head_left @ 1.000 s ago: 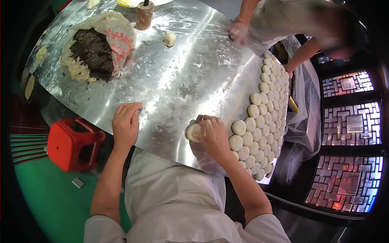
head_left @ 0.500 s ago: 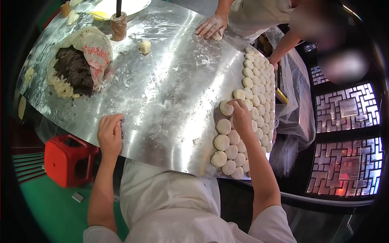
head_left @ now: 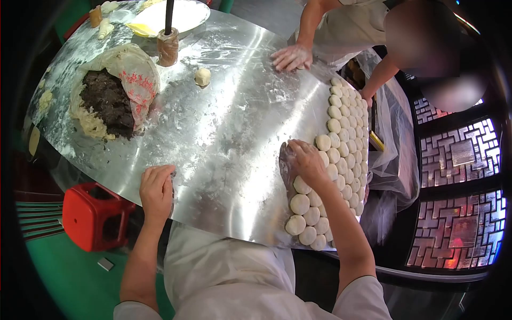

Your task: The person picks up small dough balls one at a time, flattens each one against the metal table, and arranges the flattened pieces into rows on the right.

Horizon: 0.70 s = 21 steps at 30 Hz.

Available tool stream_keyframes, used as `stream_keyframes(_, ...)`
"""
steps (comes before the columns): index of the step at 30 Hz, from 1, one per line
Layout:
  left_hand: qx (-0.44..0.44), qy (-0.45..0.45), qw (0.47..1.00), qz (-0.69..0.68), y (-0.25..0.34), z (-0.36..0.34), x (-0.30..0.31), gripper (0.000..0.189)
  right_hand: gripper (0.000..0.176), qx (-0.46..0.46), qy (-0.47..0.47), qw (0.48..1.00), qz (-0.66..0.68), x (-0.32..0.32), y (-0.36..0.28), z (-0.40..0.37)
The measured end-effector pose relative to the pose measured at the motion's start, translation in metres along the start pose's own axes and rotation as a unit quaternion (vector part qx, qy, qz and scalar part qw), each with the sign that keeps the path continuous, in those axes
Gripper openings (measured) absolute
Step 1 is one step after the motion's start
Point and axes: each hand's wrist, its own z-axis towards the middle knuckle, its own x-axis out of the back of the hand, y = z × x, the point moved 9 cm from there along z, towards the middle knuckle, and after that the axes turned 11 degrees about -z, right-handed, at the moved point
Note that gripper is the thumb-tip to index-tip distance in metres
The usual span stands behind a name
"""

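My left hand (head_left: 157,189) rests at the near edge of the steel table (head_left: 213,184), fingers extended with nothing in them. My right hand (head_left: 306,164) lies palm down at the left border of the rows of flat round dough pieces (head_left: 300,204). Its fingers reach leftward over the metal, low and fairly flat. The hand covers the spot where one dough piece lay, so that piece is hidden from me. A dough ball (head_left: 202,77) sits alone farther back. Dark filling (head_left: 106,98) lies in an opened plastic bag (head_left: 140,88) on the left.
Across the table, a co-worker's hand (head_left: 292,57) presses flat on the surface; the other holds near the far rows. A brown cylinder (head_left: 168,50) with a dark rod and a white dish (head_left: 186,18) stand at the back left. A red stool (head_left: 90,218) is beside me.
My right hand has moved from pinching at a border dough piece to lying lower over that spot, fingers turned left. The co-worker's hand has flattened over its dough. The view has shifted slightly.
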Motion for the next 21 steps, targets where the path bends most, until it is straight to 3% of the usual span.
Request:
stream_keyframes(4, -0.007, -0.007, 1.000, 0.013, 0.003, 0.002, -0.001, 0.021, 0.088, 0.062, 0.001, 0.998, 0.017, -0.036, -0.069, 0.023)
stream_keyframes(8, 0.002, -0.003, 1.000, -0.005, 0.005, 0.004, 0.001, 0.023, 0.079, 0.136, 0.096, 0.982, 0.087, -0.026, -0.127, 0.089)
stream_keyframes(11, 0.008, -0.009, 1.000, -0.005, 0.004, 0.005, 0.002, 0.023, 0.075, 0.075, 0.124, 0.972, 0.188, -0.011, -0.140, 0.176)
stream_keyframes(13, 0.008, -0.006, 1.000, 0.000, 0.003, 0.006, 0.003, 0.024, 0.071, 0.019, 0.110, 0.970, 0.218, 0.000, -0.149, 0.228)
stream_keyframes(16, 0.018, -0.010, 1.000, -0.011, 0.001, 0.004, 0.002, 0.026, 0.063, 0.051, 0.101, 0.978, 0.177, 0.002, -0.169, 0.272)
stream_keyframes(17, 0.016, -0.008, 1.000, -0.012, 0.001, 0.005, 0.003, 0.026, 0.063, 0.051, 0.104, 0.978, 0.175, 0.005, -0.166, 0.278)
stream_keyframes(19, 0.020, -0.009, 1.000, -0.011, -0.002, 0.004, 0.003, 0.027, 0.053, 0.095, -0.017, 0.978, 0.184, -0.010, -0.163, 0.283)
stream_keyframes(21, 0.018, -0.009, 1.000, -0.014, -0.003, 0.003, 0.003, 0.027, 0.045, 0.095, -0.004, 0.983, 0.159, 0.001, -0.136, 0.265)
